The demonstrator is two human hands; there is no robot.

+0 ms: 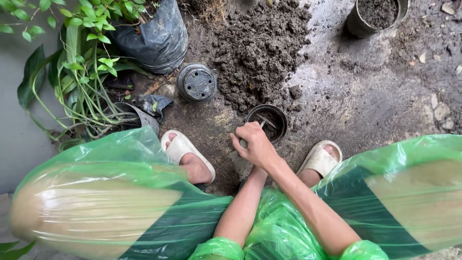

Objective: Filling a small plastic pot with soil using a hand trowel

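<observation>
My right hand is closed in a fist around a small thin tool, whose pale tip points into a small black plastic pot standing on the ground between my feet. The pot holds some dark soil and bits of stick. My left forearm reaches up under my right wrist, and my left hand is hidden beneath it. Just beyond the pot lies a large pile of loose dark soil.
An upturned black pot sits left of the soil pile. A black plastic bag and leafy green plants stand at the left. A soil-filled pot is at the top right. My sandalled feet and green plastic-covered knees frame the ground.
</observation>
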